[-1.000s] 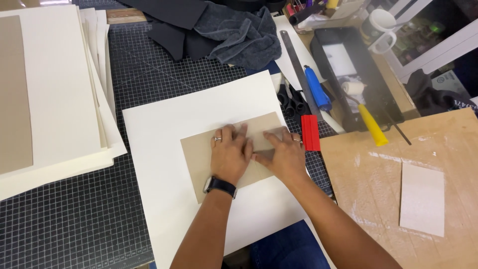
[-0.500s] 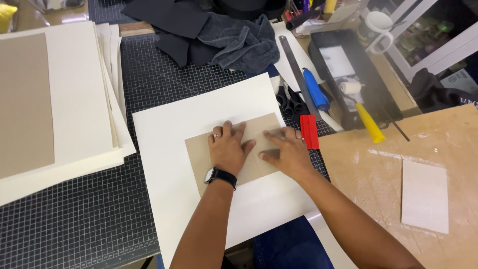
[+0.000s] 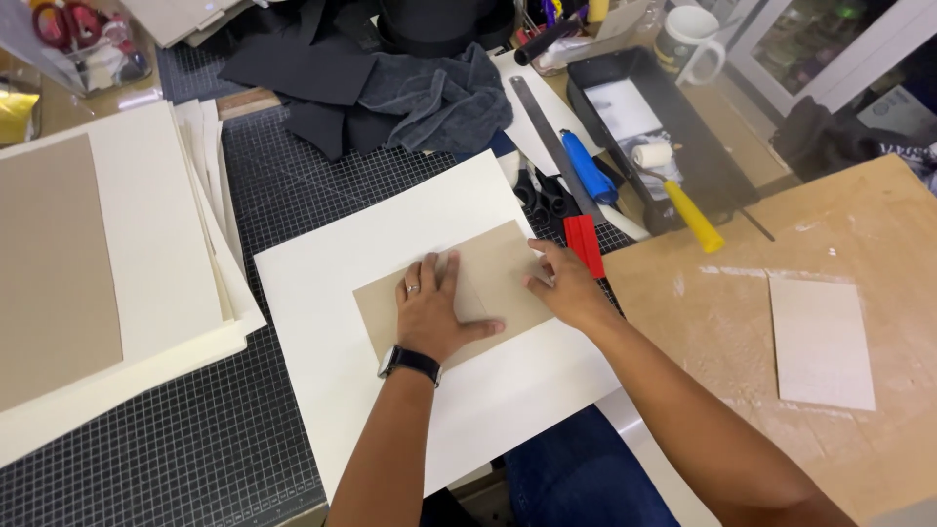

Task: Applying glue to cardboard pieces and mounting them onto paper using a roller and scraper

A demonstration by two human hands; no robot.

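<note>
A brown cardboard rectangle lies on a large cream sheet of paper on a black gridded cutting mat. My left hand, with a ring and a black wristwatch, presses flat on the board's middle. Fingers spread, my right hand rests on the board's right edge, close to a small red tool. Neither hand holds anything.
A stack of cream sheets topped by a brown board lies at left. Dark cloths are at the back. A metal ruler, blue-handled tool, black tray with a yellow-handled roller and a mug are at right, beside a wooden board bearing a pale card.
My right hand has slid from beside the left hand out to the board's right edge. The left hand stays pressed on the board. The camera view has shifted.
</note>
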